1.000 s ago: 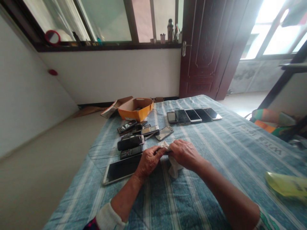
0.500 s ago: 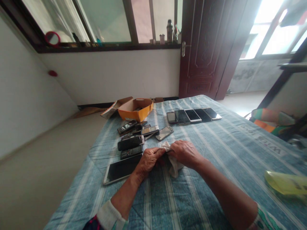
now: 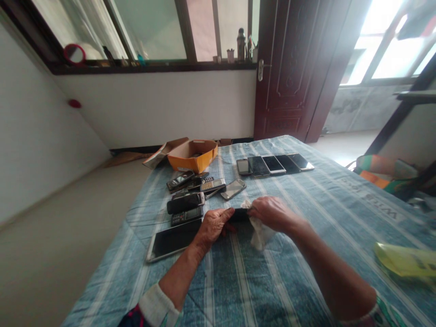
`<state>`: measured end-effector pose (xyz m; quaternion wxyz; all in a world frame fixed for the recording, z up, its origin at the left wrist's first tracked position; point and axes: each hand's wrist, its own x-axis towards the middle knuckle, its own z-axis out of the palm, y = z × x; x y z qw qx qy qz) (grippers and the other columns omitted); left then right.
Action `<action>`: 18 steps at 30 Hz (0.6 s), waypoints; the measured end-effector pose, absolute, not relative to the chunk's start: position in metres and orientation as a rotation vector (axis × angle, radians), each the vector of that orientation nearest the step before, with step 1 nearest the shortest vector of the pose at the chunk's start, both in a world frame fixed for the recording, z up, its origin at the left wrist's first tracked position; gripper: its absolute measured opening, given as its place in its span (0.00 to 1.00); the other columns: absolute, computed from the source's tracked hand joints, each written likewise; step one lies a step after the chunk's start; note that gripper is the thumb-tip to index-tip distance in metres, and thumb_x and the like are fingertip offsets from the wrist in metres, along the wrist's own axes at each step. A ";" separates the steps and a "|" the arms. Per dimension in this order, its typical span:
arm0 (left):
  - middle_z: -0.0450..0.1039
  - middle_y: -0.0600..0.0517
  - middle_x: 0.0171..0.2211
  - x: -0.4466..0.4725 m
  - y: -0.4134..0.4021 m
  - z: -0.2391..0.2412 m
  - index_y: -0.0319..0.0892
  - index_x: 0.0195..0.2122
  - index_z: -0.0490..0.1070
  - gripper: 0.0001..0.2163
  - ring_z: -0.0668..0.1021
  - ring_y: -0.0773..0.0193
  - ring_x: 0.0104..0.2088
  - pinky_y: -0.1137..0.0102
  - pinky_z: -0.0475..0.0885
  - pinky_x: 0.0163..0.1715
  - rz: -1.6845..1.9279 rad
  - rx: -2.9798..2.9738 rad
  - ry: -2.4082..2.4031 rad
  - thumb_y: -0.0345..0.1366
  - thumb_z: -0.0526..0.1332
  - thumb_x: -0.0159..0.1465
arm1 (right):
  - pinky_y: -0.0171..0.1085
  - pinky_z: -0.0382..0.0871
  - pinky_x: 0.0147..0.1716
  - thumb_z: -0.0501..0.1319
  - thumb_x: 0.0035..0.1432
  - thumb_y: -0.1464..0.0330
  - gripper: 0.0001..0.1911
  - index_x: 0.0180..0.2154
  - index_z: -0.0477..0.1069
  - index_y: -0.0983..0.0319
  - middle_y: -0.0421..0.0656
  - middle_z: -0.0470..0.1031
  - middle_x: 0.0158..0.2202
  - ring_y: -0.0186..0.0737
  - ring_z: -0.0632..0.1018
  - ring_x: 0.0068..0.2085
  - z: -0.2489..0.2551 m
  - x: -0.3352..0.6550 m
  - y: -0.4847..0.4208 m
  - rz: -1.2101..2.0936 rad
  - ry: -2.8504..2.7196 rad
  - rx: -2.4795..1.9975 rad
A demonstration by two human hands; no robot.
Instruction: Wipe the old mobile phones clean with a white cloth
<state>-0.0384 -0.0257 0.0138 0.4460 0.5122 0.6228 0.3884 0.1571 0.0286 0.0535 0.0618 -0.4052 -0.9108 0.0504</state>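
Note:
My left hand (image 3: 213, 225) grips one end of a dark phone (image 3: 239, 214) just above the striped blue cloth (image 3: 306, 213). My right hand (image 3: 270, 212) is closed on a white cleaning rag (image 3: 259, 232) and presses it against the phone's right end. The rag hangs down below my right hand. A large tablet-like phone (image 3: 172, 239) lies flat just left of my left hand.
A heap of old keypad phones (image 3: 190, 193) lies beyond my left hand, with a silver smartphone (image 3: 233, 188) beside it. A row of several smartphones (image 3: 274, 164) lies further back. An orange cardboard box (image 3: 192, 155) stands at the far edge. A yellow-green object (image 3: 405, 260) is at right.
My right hand has slid to the right along the phone with the rag, uncovering the dark phone between my hands. My left hand has kept its hold.

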 end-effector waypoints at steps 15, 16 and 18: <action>0.75 0.51 0.18 -0.038 -0.029 0.014 0.39 0.31 0.73 0.21 0.66 0.68 0.14 0.73 0.57 0.16 0.948 1.338 1.518 0.54 0.56 0.59 | 0.33 0.56 0.29 0.52 0.64 0.62 0.14 0.32 0.69 0.63 0.43 0.73 0.30 0.36 0.74 0.33 0.031 0.156 0.029 0.042 -2.712 -1.069; 0.75 0.51 0.18 -0.038 -0.029 0.014 0.39 0.31 0.73 0.21 0.65 0.68 0.13 0.73 0.57 0.16 0.947 1.333 1.521 0.54 0.56 0.59 | 0.33 0.55 0.29 0.52 0.64 0.63 0.14 0.31 0.69 0.63 0.42 0.73 0.29 0.34 0.73 0.32 0.029 0.163 0.030 0.058 -2.686 -1.085; 0.75 0.51 0.18 -0.037 -0.028 0.014 0.39 0.30 0.72 0.21 0.65 0.69 0.13 0.73 0.56 0.16 0.947 1.331 1.521 0.54 0.56 0.59 | 0.33 0.54 0.28 0.52 0.63 0.64 0.13 0.30 0.68 0.63 0.40 0.71 0.28 0.33 0.71 0.30 0.025 0.174 0.032 0.117 -2.645 -1.099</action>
